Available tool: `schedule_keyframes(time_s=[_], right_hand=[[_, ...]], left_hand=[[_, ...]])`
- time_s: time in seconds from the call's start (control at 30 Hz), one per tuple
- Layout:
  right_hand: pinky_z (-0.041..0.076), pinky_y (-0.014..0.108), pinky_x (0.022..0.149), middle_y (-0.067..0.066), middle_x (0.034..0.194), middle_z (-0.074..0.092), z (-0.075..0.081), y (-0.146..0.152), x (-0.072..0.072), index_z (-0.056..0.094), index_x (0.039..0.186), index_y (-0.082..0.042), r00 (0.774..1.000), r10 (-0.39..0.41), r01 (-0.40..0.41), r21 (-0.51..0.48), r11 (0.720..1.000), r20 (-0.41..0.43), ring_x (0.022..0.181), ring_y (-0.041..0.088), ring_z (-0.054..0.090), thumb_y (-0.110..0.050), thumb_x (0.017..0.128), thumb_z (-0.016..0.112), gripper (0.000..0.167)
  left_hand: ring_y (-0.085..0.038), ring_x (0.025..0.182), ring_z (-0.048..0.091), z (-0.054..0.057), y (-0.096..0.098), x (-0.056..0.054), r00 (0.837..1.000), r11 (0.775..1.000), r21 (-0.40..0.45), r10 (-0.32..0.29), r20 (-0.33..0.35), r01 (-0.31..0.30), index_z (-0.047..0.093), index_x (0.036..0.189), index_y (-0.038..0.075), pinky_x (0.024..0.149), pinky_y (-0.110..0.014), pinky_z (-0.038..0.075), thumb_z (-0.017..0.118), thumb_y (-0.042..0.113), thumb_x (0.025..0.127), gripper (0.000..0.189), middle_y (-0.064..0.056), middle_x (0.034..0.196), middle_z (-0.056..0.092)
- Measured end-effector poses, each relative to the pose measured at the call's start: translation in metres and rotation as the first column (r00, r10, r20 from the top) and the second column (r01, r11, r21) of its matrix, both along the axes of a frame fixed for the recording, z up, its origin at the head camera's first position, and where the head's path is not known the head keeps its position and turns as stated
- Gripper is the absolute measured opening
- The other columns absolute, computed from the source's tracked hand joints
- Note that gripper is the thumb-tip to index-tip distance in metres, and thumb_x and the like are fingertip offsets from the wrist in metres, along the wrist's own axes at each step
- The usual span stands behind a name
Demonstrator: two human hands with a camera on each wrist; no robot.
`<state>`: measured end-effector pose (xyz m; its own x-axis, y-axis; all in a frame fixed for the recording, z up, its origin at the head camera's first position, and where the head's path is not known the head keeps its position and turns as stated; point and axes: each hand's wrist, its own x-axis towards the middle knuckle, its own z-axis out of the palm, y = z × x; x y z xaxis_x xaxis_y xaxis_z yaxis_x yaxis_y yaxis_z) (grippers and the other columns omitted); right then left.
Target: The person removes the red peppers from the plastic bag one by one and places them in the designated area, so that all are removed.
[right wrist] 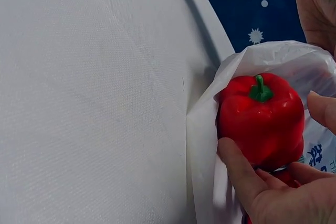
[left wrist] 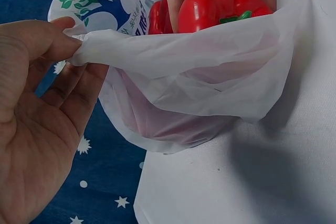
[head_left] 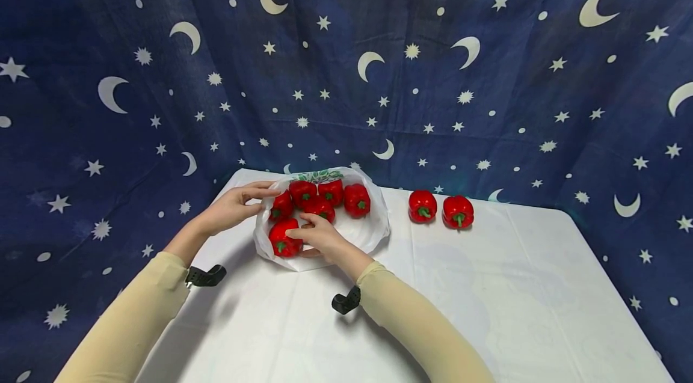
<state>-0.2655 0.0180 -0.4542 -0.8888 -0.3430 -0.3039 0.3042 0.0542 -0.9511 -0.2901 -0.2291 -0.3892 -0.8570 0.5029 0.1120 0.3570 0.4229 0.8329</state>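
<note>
A white plastic bag (head_left: 381,223) with its mouth spread wide lies on the table, several red bell peppers (head_left: 357,200) inside. My left hand (head_left: 234,208) pinches the bag's rim at its left side, thumb and fingertips on the thin plastic in the left wrist view. Inside the bag mouth, my right hand (head_left: 325,240) is at the nearest bell pepper (right wrist: 262,124), whose green stem faces up in the right wrist view. Its index fingertip touches the pepper's lower edge, other fingers lie beside it, and the thumb stands slightly off the opposite side. The bag partly hides the peppers in the left wrist view.
Two more red bell peppers, one at the left (head_left: 422,207) and one at the right (head_left: 458,212), lie on the white-covered table (head_left: 514,287) right of the bag. A blue curtain (head_left: 346,70) with moons and stars hangs behind the table.
</note>
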Motion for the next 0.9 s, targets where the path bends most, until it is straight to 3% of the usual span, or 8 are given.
schedule_keyframes(time_s=[0.5,0.9], right_hand=[[0.056,0.051,0.091,0.015,0.146,0.048,-0.001,-0.009,0.002,0.039,0.157,-0.008,1.0,0.004,-0.004,-0.019,1.0,-0.002,0.125,0.033,0.054,-0.021,0.087,0.081,0.083],[0.058,0.048,0.088,0.013,0.138,0.051,-0.003,-0.013,0.004,0.047,0.154,-0.012,1.0,0.006,-0.006,-0.027,1.0,-0.025,0.113,0.029,0.06,-0.019,0.087,0.082,0.076]], left_hand=[[-0.039,0.149,0.029,0.003,0.001,0.001,1.0,1.0,-0.028,0.003,0.002,-0.003,0.063,0.142,0.008,0.112,-0.06,0.034,0.056,0.006,0.103,0.039,-0.013,0.159,0.039],[-0.04,0.149,0.028,0.001,-0.001,0.001,1.0,1.0,-0.021,0.002,0.019,-0.002,0.063,0.142,0.009,0.112,-0.06,0.034,0.056,0.007,0.104,0.039,-0.012,0.159,0.039]])
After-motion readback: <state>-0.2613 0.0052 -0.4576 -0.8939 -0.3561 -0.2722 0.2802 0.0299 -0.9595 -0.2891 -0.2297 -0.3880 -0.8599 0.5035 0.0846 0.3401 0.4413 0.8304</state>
